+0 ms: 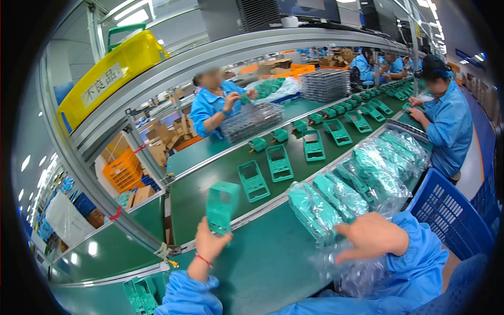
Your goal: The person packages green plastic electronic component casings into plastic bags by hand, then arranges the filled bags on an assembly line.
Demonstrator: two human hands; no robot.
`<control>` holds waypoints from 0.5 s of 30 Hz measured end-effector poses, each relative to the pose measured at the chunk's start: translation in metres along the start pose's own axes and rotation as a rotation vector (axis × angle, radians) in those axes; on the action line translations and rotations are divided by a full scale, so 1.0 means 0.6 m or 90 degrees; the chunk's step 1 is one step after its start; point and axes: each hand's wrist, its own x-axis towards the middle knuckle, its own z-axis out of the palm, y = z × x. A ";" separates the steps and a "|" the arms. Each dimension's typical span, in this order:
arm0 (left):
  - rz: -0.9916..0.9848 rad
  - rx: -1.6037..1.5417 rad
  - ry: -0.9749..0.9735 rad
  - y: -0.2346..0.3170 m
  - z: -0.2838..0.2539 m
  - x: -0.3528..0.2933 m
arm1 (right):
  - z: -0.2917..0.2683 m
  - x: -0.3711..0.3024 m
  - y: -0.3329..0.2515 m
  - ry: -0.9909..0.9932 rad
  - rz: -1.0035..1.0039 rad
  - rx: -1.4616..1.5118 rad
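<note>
A teal-green plastic housing (222, 206), roughly rectangular with openings in it, is held upright by my left hand (211, 242) above the near edge of the conveyor. The hand is closed around its lower end. My right hand (374, 236) is over the bench on the right, thumb and forefinger apart, with no part visible between them. Its other fingers are hidden. Just beneath it lies a crumpled clear plastic bag (362, 275). Beyond that hand, several more green housings in clear bags (362, 176) lie in a row.
Loose green housings (253, 181) and smaller green parts (257, 144) line the green conveyor (199, 194). More housings (140, 295) lie at lower left. A blue crate (451, 215) stands right. A yellow bin (113, 79) hangs upper left. Co-workers in blue (451, 121) sit along the line.
</note>
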 end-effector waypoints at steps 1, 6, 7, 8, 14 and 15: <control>-0.059 0.022 -0.041 -0.014 0.006 0.034 | 0.011 -0.002 0.008 -0.002 0.014 0.000; -0.288 0.124 -0.089 -0.074 0.071 0.143 | 0.074 0.022 0.007 0.164 0.129 -0.099; -0.290 0.123 -0.085 -0.070 0.084 0.149 | 0.080 0.029 -0.003 0.202 0.106 -0.094; -0.257 0.114 -0.055 -0.063 0.100 0.152 | 0.086 0.035 -0.009 0.216 0.092 -0.104; -0.041 0.051 0.036 -0.101 0.167 0.137 | 0.153 0.088 0.004 0.248 0.078 -0.173; -0.059 0.096 0.028 -0.091 0.161 0.131 | 0.154 0.086 0.006 0.248 0.078 -0.172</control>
